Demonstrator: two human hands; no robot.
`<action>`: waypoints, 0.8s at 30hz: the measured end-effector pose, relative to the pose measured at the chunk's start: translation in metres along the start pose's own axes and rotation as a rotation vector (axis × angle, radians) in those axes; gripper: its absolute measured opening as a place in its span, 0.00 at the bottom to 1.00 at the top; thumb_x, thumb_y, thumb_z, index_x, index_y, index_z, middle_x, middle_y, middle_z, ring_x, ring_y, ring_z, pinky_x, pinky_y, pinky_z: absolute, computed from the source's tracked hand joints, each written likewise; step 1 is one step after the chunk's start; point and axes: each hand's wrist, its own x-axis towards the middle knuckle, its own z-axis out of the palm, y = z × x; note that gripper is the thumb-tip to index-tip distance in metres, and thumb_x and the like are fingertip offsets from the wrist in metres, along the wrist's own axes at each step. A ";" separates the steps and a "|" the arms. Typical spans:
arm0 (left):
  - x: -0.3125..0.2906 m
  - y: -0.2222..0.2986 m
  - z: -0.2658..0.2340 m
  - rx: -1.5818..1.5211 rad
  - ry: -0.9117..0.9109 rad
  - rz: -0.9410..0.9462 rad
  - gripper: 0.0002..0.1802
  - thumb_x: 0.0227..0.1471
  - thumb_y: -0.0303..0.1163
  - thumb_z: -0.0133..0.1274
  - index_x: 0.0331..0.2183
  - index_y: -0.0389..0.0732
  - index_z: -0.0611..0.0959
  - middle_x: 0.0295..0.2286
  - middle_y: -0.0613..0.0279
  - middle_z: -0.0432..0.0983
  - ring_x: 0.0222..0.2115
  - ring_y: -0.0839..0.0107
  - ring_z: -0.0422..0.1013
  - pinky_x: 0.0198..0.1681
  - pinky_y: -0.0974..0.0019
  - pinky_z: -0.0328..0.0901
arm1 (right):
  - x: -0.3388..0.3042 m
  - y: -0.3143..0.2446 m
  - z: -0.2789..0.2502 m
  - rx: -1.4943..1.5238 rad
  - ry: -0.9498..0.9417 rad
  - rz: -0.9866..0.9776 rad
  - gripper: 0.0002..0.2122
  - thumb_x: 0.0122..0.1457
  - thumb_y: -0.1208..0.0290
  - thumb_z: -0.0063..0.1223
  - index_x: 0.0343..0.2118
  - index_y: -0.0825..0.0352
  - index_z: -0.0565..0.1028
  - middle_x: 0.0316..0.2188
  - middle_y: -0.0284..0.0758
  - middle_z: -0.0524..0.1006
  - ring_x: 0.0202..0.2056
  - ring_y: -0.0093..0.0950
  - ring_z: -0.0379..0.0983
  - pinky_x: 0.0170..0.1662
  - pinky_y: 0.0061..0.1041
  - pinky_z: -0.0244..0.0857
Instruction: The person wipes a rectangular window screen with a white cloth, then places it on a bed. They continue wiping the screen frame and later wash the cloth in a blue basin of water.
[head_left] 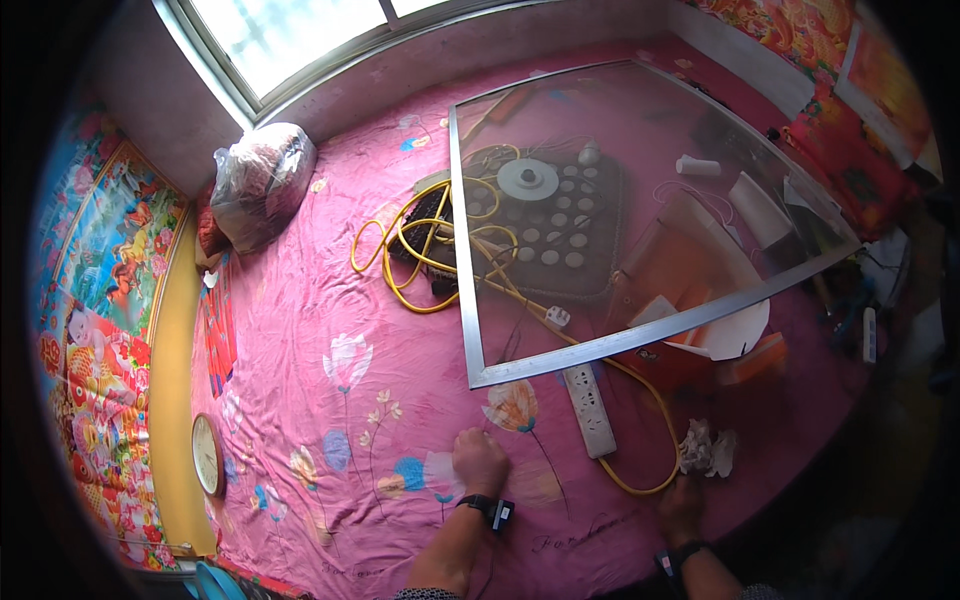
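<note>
My left hand (480, 462) is curled into a fist, resting on the pink flowered bed sheet (420, 350); nothing shows in it. My right hand (683, 508) is in shadow at the lower right, beside crumpled white paper (707, 448) and the bend of a yellow cable (640, 491). Its fingers are too dark to make out. Between and beyond my hands lies a white power strip (590, 412), joined to that cable. A metal-framed mesh screen (570, 358) lies farther off, its near edge over the strip's far end.
Beneath the screen show a dark mat with pale discs (560, 235), a white round object (528, 180) and orange folders or papers (680, 265). Coiled yellow cable (375, 228) spreads left of it. A stuffed plastic bag (262, 185) and a round clock (207, 455) stand along the left.
</note>
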 end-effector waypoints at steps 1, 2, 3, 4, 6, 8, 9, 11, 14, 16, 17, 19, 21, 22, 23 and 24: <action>-0.001 -0.001 0.000 -0.006 -0.055 -0.022 0.07 0.64 0.32 0.55 0.36 0.39 0.78 0.37 0.47 0.77 0.41 0.43 0.75 0.44 0.40 0.69 | 0.001 -0.001 0.000 0.003 -0.003 0.008 0.08 0.66 0.76 0.54 0.46 0.70 0.76 0.39 0.54 0.79 0.42 0.57 0.78 0.45 0.55 0.72; -0.001 -0.001 0.001 -0.020 0.018 0.032 0.07 0.64 0.32 0.55 0.36 0.39 0.78 0.37 0.47 0.77 0.41 0.43 0.75 0.44 0.40 0.69 | 0.001 -0.002 0.000 -0.002 -0.066 0.082 0.08 0.66 0.76 0.55 0.46 0.70 0.76 0.39 0.53 0.79 0.41 0.57 0.79 0.44 0.55 0.73; -0.002 -0.001 0.001 -0.026 0.021 0.035 0.07 0.65 0.31 0.55 0.36 0.38 0.78 0.37 0.48 0.77 0.41 0.44 0.75 0.44 0.40 0.69 | 0.002 -0.003 -0.001 0.002 0.015 0.001 0.08 0.66 0.77 0.55 0.46 0.70 0.76 0.39 0.53 0.79 0.41 0.57 0.79 0.44 0.55 0.73; -0.002 -0.002 0.002 -0.023 -0.044 -0.014 0.06 0.65 0.31 0.55 0.36 0.38 0.78 0.37 0.48 0.77 0.41 0.44 0.75 0.44 0.40 0.69 | 0.003 -0.004 -0.001 -0.003 0.041 -0.018 0.08 0.66 0.77 0.56 0.46 0.70 0.76 0.39 0.53 0.80 0.41 0.57 0.79 0.43 0.55 0.73; -0.003 -0.002 0.003 -0.032 0.038 0.030 0.06 0.65 0.30 0.55 0.36 0.38 0.78 0.37 0.48 0.77 0.41 0.44 0.75 0.44 0.40 0.70 | 0.004 -0.006 -0.002 -0.017 0.056 -0.024 0.08 0.65 0.77 0.56 0.46 0.70 0.76 0.39 0.52 0.80 0.41 0.57 0.80 0.43 0.55 0.73; -0.003 -0.003 0.005 -0.040 -0.005 -0.019 0.06 0.65 0.30 0.55 0.36 0.39 0.77 0.36 0.49 0.76 0.41 0.45 0.75 0.44 0.40 0.70 | 0.004 -0.008 -0.003 -0.034 -0.015 0.074 0.08 0.65 0.78 0.57 0.46 0.70 0.76 0.39 0.52 0.80 0.41 0.57 0.80 0.43 0.55 0.74; -0.003 -0.003 0.006 -0.074 0.044 -0.004 0.05 0.64 0.29 0.55 0.35 0.39 0.77 0.34 0.47 0.75 0.38 0.42 0.74 0.41 0.40 0.68 | 0.005 -0.008 -0.004 -0.031 0.037 -0.001 0.08 0.65 0.78 0.57 0.46 0.70 0.76 0.39 0.52 0.80 0.41 0.57 0.80 0.43 0.55 0.74; -0.003 -0.004 0.009 -0.066 0.094 0.022 0.05 0.63 0.29 0.56 0.35 0.40 0.77 0.35 0.49 0.75 0.39 0.44 0.75 0.42 0.41 0.69 | 0.005 -0.009 -0.005 -0.020 0.001 0.057 0.08 0.65 0.78 0.57 0.46 0.69 0.76 0.39 0.52 0.80 0.40 0.57 0.80 0.42 0.54 0.74; -0.004 -0.007 0.012 -0.067 0.103 0.021 0.04 0.62 0.29 0.56 0.35 0.42 0.77 0.35 0.51 0.75 0.39 0.45 0.75 0.42 0.41 0.70 | 0.005 -0.010 -0.004 -0.012 0.017 0.044 0.08 0.65 0.78 0.57 0.46 0.69 0.75 0.39 0.53 0.79 0.40 0.57 0.79 0.43 0.54 0.73; -0.004 -0.009 0.014 -0.065 0.038 -0.027 0.04 0.62 0.29 0.56 0.35 0.42 0.77 0.35 0.51 0.75 0.39 0.45 0.75 0.42 0.41 0.70 | 0.004 -0.010 -0.004 -0.023 0.043 -0.020 0.08 0.65 0.79 0.57 0.46 0.70 0.75 0.39 0.53 0.79 0.41 0.58 0.78 0.44 0.54 0.72; -0.005 -0.011 0.016 -0.064 0.030 -0.038 0.04 0.62 0.30 0.56 0.35 0.42 0.77 0.35 0.51 0.76 0.39 0.45 0.75 0.42 0.41 0.70 | 0.003 -0.010 -0.003 0.005 0.075 -0.024 0.09 0.65 0.79 0.56 0.47 0.70 0.75 0.39 0.53 0.78 0.41 0.58 0.78 0.44 0.54 0.72; -0.004 -0.013 0.018 -0.078 0.137 0.040 0.04 0.62 0.30 0.56 0.34 0.43 0.77 0.35 0.52 0.75 0.39 0.45 0.75 0.42 0.41 0.70 | 0.002 -0.010 -0.001 -0.010 0.043 -0.021 0.09 0.66 0.79 0.55 0.47 0.70 0.74 0.40 0.54 0.78 0.42 0.59 0.77 0.45 0.54 0.71; -0.004 -0.015 0.021 -0.084 0.148 0.045 0.05 0.61 0.30 0.56 0.34 0.43 0.77 0.35 0.52 0.75 0.39 0.45 0.75 0.41 0.41 0.70 | 0.001 -0.009 0.000 -0.010 0.039 -0.016 0.08 0.67 0.79 0.54 0.47 0.71 0.74 0.41 0.54 0.78 0.43 0.59 0.77 0.46 0.54 0.71; -0.005 -0.016 0.022 -0.087 0.153 0.046 0.05 0.61 0.31 0.56 0.34 0.43 0.77 0.34 0.52 0.75 0.39 0.45 0.75 0.41 0.41 0.70 | 0.000 -0.009 0.001 -0.017 0.035 -0.015 0.08 0.67 0.79 0.54 0.47 0.71 0.74 0.41 0.54 0.78 0.43 0.59 0.77 0.46 0.54 0.71; -0.005 -0.016 0.023 -0.088 0.086 -0.003 0.05 0.61 0.31 0.57 0.34 0.43 0.77 0.34 0.53 0.75 0.39 0.45 0.75 0.41 0.41 0.70 | 0.000 -0.008 0.001 -0.004 0.013 0.035 0.08 0.68 0.79 0.54 0.47 0.71 0.74 0.41 0.54 0.77 0.43 0.59 0.76 0.46 0.54 0.71; -0.005 -0.017 0.024 -0.087 0.156 0.045 0.05 0.61 0.31 0.57 0.34 0.43 0.77 0.34 0.53 0.75 0.39 0.45 0.75 0.41 0.41 0.70 | 0.000 -0.008 0.002 -0.029 0.037 -0.024 0.08 0.68 0.79 0.53 0.48 0.71 0.74 0.41 0.54 0.77 0.43 0.59 0.77 0.46 0.54 0.71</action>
